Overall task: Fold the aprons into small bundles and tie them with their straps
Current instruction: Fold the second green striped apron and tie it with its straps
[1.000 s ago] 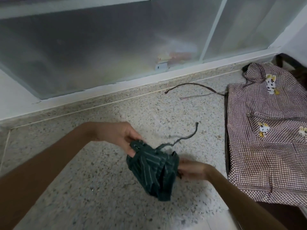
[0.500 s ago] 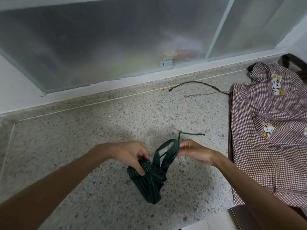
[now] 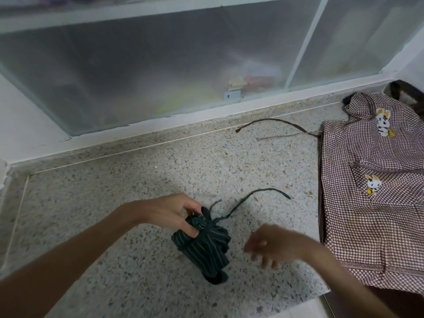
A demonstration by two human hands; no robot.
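Note:
A dark green striped apron (image 3: 206,246) is rolled into a small bundle on the speckled stone counter (image 3: 114,203), with a strap wound around its upper end. My left hand (image 3: 176,214) grips that upper end, thumb and fingers pinching the cloth. A loose green strap end (image 3: 259,195) trails from the knot toward the right. My right hand (image 3: 273,244) hovers just right of the bundle, fingers loosely spread and blurred, holding nothing. A brown checked apron (image 3: 376,191) with rabbit pictures lies flat at the right.
The checked apron's two straps (image 3: 275,128) lie stretched left along the counter's back. Frosted sliding glass panels (image 3: 160,65) in a white frame stand behind the counter. The counter's front edge drops off at the lower right (image 3: 325,297).
My right hand let go of the green strap and dropped down to the right. The strap now lies loose on the counter, and the bundle is cinched tighter under my left hand.

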